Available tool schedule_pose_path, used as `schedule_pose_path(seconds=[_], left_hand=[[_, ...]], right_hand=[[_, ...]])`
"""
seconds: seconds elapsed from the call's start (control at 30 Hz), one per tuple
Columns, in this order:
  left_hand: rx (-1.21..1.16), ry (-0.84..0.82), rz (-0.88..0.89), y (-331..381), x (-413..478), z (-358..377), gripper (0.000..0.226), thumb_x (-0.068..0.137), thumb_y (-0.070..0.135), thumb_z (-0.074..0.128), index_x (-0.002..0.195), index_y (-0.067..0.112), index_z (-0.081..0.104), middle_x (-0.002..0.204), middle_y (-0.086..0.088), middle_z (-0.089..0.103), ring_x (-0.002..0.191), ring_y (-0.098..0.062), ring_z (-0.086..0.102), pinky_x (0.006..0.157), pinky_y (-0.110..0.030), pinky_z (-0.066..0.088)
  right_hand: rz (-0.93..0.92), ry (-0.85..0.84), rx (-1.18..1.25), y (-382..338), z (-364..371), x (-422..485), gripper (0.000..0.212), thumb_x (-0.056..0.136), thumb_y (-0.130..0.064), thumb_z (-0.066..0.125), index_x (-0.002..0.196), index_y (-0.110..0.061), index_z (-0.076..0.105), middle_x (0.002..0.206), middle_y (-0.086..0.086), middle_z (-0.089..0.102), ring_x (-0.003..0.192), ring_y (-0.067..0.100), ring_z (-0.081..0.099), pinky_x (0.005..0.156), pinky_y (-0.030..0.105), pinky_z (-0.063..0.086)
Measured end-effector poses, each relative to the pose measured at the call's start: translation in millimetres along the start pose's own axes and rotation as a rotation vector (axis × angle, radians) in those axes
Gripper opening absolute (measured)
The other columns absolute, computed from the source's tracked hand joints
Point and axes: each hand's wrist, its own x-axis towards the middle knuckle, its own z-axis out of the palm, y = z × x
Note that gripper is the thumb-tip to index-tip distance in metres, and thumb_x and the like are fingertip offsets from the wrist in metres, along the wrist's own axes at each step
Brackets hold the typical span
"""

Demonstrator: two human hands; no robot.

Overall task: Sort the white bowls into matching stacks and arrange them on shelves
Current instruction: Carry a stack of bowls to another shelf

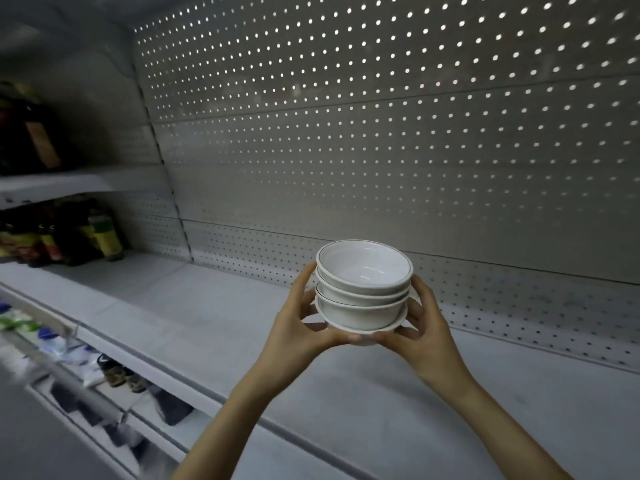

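Observation:
A stack of white bowls point(363, 289) with thin dark rim lines is held up in the air above a grey shelf point(221, 327). My left hand point(304, 323) grips the stack from the left, fingers curled round its side and base. From the right, my right hand point(424, 327) grips it the same way, thumb under the bottom bowl. The stack sits upright, and the top bowl is empty inside.
A perforated metal back panel point(381, 133) rises behind the shelf. Dark bottles point(104, 233) stand at the far left on two shelf levels. A lower shelf point(114, 375) at the bottom left holds blurred packaged goods. The shelf's front rail point(166, 368) runs diagonally.

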Motion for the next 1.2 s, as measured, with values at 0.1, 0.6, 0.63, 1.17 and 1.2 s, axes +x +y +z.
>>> schedule_pose_path(seconds=[0.1, 0.6, 0.63, 1.17, 1.2], left_hand=[[0.000, 0.013, 0.004, -11.8, 10.6, -28.9, 0.099, 0.064, 0.027, 0.085, 0.142, 0.044, 0.027, 0.125, 0.012, 0.061, 0.115, -0.004, 0.057, 0.085, -0.026, 0.054], [-0.010, -0.093, 0.011, -72.0, 34.3, -205.7, 0.103, 0.062, 0.031, 0.087, 0.143, 0.044, 0.024, 0.129, 0.011, 0.059, 0.117, -0.008, 0.057, 0.090, -0.033, 0.055], [-0.011, -0.113, 0.014, -75.8, 35.0, -220.6, 0.103, 0.062, 0.031, 0.087, 0.143, 0.044, 0.024, 0.129, 0.011, 0.059, 0.116, -0.008, 0.058, 0.089, -0.033, 0.055], [-0.079, -0.236, -0.067, -155.5, 50.7, -372.9, 0.105, 0.060, 0.027, 0.089, 0.140, 0.049, 0.025, 0.126, 0.014, 0.059, 0.117, -0.007, 0.057, 0.090, -0.030, 0.054], [-0.079, -0.238, -0.069, -160.1, 56.4, -377.1, 0.105, 0.060, 0.025, 0.089, 0.140, 0.050, 0.025, 0.125, 0.014, 0.059, 0.116, -0.005, 0.057, 0.088, -0.027, 0.054]], right_hand=[[-0.003, -0.025, -0.001, 6.8, 26.5, 20.1, 0.088, 0.052, -0.035, 0.081, 0.120, -0.060, 0.031, 0.130, -0.020, 0.051, 0.113, -0.005, 0.054, 0.086, 0.018, 0.051], [0.037, 0.024, -0.048, 24.4, 201.0, 65.6, 0.094, 0.046, -0.052, 0.086, 0.123, -0.058, 0.032, 0.114, -0.033, 0.058, 0.110, -0.007, 0.055, 0.090, 0.023, 0.051], [0.043, 0.042, -0.049, 25.6, 215.9, 66.0, 0.093, 0.046, -0.051, 0.086, 0.122, -0.059, 0.032, 0.114, -0.031, 0.060, 0.109, -0.008, 0.056, 0.089, 0.022, 0.051], [0.187, 0.076, -0.122, 68.2, 369.3, 100.2, 0.109, 0.035, -0.057, 0.088, 0.128, -0.059, 0.031, 0.120, -0.033, 0.055, 0.116, -0.002, 0.053, 0.094, 0.032, 0.051], [0.189, 0.072, -0.126, 72.7, 372.8, 106.9, 0.109, 0.034, -0.058, 0.088, 0.127, -0.059, 0.030, 0.120, -0.032, 0.055, 0.116, -0.001, 0.053, 0.095, 0.032, 0.050]])
